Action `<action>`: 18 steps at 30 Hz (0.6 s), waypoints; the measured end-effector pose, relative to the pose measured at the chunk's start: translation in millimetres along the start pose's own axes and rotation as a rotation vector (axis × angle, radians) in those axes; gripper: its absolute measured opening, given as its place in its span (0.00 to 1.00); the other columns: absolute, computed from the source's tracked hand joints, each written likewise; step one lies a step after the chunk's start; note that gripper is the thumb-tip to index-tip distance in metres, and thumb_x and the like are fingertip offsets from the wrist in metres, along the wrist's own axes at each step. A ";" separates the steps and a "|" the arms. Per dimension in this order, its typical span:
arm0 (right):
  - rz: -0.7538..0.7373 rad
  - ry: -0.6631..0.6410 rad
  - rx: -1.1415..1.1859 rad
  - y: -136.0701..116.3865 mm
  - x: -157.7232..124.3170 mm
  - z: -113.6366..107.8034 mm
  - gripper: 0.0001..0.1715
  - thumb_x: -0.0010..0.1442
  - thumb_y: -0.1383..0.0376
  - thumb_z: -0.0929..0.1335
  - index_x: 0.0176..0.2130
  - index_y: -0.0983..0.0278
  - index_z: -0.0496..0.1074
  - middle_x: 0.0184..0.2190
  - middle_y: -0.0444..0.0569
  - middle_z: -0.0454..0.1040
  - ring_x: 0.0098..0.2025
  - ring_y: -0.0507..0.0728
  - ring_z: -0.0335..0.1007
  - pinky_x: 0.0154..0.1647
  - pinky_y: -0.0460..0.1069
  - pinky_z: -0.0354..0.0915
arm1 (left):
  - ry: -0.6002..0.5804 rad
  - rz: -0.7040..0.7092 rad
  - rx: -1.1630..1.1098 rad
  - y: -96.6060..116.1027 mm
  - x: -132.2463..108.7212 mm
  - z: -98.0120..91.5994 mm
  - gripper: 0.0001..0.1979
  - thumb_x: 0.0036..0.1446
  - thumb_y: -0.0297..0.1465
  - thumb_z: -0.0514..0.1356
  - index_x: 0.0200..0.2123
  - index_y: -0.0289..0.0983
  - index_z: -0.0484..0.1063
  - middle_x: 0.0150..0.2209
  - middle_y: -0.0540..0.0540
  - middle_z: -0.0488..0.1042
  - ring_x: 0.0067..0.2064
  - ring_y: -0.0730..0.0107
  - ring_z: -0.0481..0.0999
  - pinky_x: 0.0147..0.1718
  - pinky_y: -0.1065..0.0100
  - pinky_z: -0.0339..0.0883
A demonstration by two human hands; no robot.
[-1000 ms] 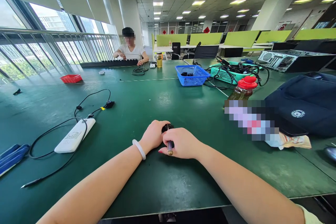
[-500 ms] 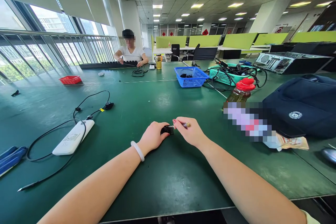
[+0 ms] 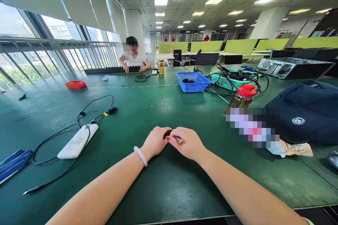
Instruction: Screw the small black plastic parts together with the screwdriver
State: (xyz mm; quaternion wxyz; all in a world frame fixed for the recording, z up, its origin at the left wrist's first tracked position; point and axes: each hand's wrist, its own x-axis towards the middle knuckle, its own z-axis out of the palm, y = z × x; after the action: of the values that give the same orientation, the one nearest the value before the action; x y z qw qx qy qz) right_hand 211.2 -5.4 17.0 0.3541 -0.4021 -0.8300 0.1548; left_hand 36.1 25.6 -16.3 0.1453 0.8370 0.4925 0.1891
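My left hand (image 3: pixel 155 141), with a pale bangle at the wrist, is closed on a small black part (image 3: pixel 167 134) resting on the green table (image 3: pixel 163 179). Beside it, my right hand (image 3: pixel 188 143) pinches a short tool with a brass-coloured end (image 3: pixel 179 140), and its tip meets the black part between the two hands. Both hands touch each other near the table's front middle.
A white power bank (image 3: pixel 77 141) with black cables lies to the left, blue items (image 3: pixel 13 163) further left. A blue basket (image 3: pixel 193 81), a teal basket with cables (image 3: pixel 229 80), a red-capped bottle (image 3: pixel 242 96) and a dark bag (image 3: pixel 306 112) stand right. A person (image 3: pixel 134 58) works at the far end.
My right hand first gripped the tool upright, then lifted it off to the right, and now has brought it back against the black part. The left hand stayed on that part.
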 end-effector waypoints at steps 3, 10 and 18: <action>0.106 0.057 0.095 7.2 1.2 -7.6 0.30 0.65 0.45 0.60 0.25 0.62 0.71 0.21 0.44 0.68 0.25 0.51 0.60 0.27 0.47 0.54 | 0.016 -0.034 -0.007 -0.5 -1.1 1.8 0.17 0.62 0.33 0.58 0.54 0.40 0.72 0.48 0.42 0.76 0.50 0.56 0.72 0.52 0.56 0.66; 0.239 0.128 0.200 15.4 -0.7 -10.4 0.37 0.67 0.43 0.54 0.29 0.64 0.76 0.18 0.45 0.68 0.21 0.52 0.62 0.25 0.48 0.55 | 0.027 -0.053 -0.021 -0.4 -1.9 1.7 0.19 0.60 0.32 0.61 0.54 0.40 0.70 0.47 0.42 0.76 0.51 0.57 0.72 0.53 0.56 0.66; 0.023 0.075 -0.059 8.6 1.6 -7.0 0.21 0.67 0.61 0.59 0.28 0.63 0.73 0.23 0.45 0.71 0.26 0.52 0.64 0.29 0.47 0.55 | 0.109 -0.071 -0.024 -1.8 -0.7 1.0 0.16 0.61 0.30 0.59 0.53 0.38 0.71 0.50 0.43 0.76 0.53 0.57 0.72 0.56 0.55 0.65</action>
State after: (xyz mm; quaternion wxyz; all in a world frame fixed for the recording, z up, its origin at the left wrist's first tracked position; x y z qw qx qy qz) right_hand 220.3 1.1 18.0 0.3711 -0.4274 -0.8157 0.1195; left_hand 34.9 25.8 -18.2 0.1348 0.8057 0.5266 0.2353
